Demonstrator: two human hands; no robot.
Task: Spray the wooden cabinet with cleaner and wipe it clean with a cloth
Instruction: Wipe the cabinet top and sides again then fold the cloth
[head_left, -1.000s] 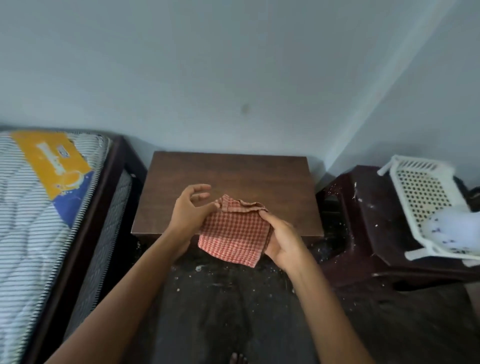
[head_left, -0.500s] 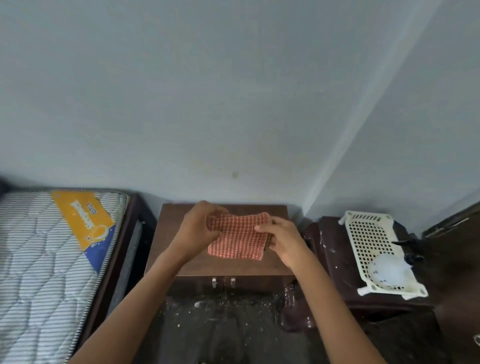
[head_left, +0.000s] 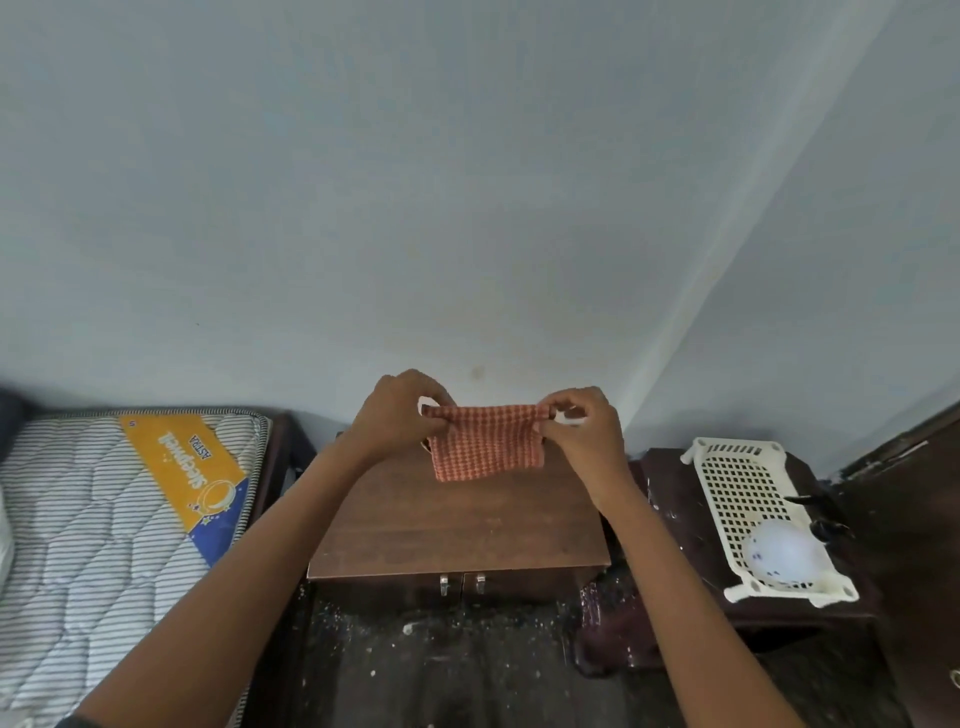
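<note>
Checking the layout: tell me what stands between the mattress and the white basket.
The wooden cabinet, shown in the head view, with the checked cloth held above it.

The left forearm (head_left: 234, 587) and right forearm (head_left: 675, 597) are uncovered along their whole visible length, as are the left hand (head_left: 400, 415) and right hand (head_left: 582, 431). Only 1 garment shows: a sliver of dark grey sleeve (head_left: 72, 721) on the left arm at the bottom edge.

Both hands — left hand (head_left: 397, 415), right hand (head_left: 582, 426) — pinch the checked cloth (head_left: 485, 441) by its top corners above the wooden cabinet (head_left: 457, 525).
</note>
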